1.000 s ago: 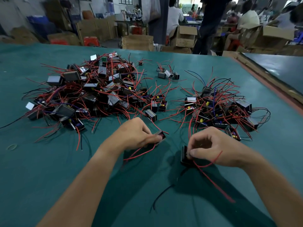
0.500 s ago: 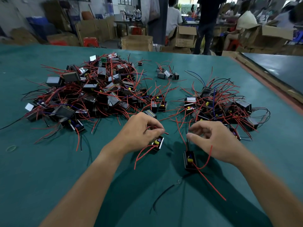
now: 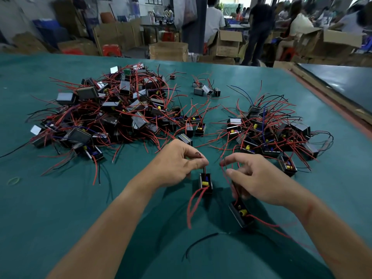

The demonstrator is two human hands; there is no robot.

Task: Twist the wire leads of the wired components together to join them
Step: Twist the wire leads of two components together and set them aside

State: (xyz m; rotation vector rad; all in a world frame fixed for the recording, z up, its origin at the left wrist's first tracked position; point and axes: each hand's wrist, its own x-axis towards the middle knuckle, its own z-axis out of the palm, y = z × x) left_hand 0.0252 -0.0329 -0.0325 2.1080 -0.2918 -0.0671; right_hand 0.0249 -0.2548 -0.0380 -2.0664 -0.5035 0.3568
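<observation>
While each hand pinches one lead, the bare tips want laying side by side between the fingertips before any rolling starts; the ends look close but not yet touching. The left hand (image 3: 177, 162) pinches, thumb against forefinger, the short lead atop the left component (image 3: 205, 183), which hangs just beneath. The right hand (image 3: 259, 178), fingers curled, pinches a red lead (image 3: 225, 177) rising from the right component (image 3: 240, 215), tilted below its palm. Both forearms reach over the green surface (image 3: 60, 198).
</observation>
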